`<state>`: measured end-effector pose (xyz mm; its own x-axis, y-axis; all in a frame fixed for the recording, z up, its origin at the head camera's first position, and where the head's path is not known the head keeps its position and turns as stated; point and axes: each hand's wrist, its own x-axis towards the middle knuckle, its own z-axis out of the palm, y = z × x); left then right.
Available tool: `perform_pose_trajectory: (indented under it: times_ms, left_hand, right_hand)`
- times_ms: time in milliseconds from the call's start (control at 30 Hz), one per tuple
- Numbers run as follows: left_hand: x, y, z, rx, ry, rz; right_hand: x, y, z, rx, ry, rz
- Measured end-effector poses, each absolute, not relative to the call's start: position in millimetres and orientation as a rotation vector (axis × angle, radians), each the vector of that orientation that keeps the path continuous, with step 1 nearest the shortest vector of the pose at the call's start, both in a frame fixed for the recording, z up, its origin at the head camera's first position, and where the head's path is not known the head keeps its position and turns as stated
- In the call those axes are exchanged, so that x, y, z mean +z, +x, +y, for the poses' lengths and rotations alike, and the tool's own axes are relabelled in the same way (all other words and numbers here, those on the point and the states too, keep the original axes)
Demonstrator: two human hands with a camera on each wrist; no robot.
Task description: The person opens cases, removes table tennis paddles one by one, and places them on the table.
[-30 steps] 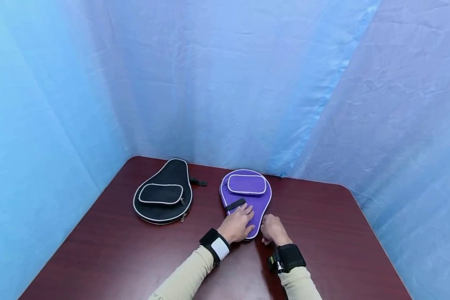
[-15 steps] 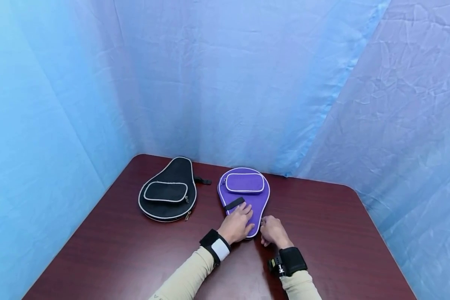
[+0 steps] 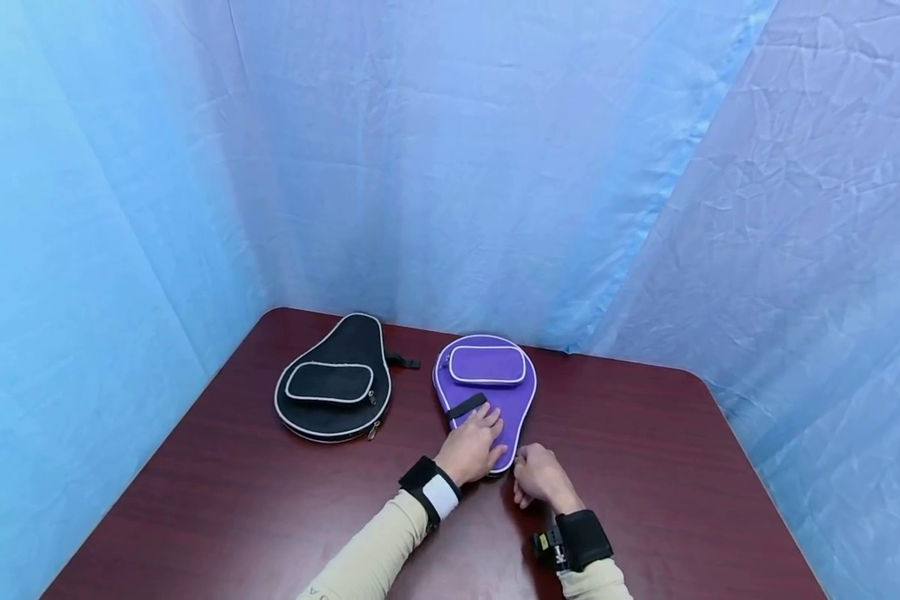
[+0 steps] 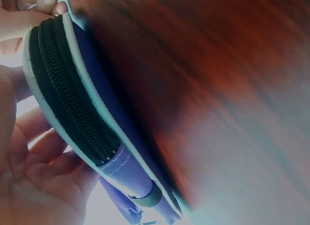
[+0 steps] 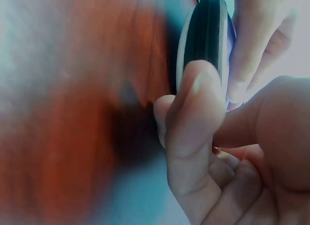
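A purple table tennis bat case (image 3: 521,400) with white piping lies on the table, its narrow end toward me. My left hand (image 3: 470,446) rests on its lower part, fingers spread over the fabric beside a black strap (image 3: 467,406). At the right edge near the narrow end, my right hand (image 3: 542,477) has its fingers curled, thumb and index pinching at the zipper. The black zipper (image 4: 72,94) runs along the case's side in the left wrist view. In the right wrist view, the index finger (image 5: 198,108) lies right against the zipper edge; the pull is hidden by the fingers.
A black bat case (image 3: 330,383) with white piping lies to the left, its narrow end away from me and a short strap (image 3: 403,361) sticking out. The dark red wooden table (image 3: 645,467) reaches back to blue curtains (image 3: 435,167).
My right hand has slid toward me along the right edge of the purple case, closer to its narrow end. The left hand stays on the case. The view has shifted slightly.
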<state>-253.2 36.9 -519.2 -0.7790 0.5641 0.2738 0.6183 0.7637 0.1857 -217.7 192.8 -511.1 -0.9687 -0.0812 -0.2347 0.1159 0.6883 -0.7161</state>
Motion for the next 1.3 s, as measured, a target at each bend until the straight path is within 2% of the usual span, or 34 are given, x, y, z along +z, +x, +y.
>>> perform_pose_trajectory:
  times_ms: [467,933,1300]
  left_hand:
    - [-518,-253,36,-0.406,-0.92,-2.775]
    - [-517,-252,36,-0.429,-0.917,-2.782]
    - [-515,-251,36,-0.432,-0.915,-2.771]
  right_hand:
    - [-510,-192,183,-1.199,-0.026,2.606]
    - [-514,-178,151,-1.398,-0.268,2.406]
    - [-520,-177,147,-1.535,-0.198,2.31]
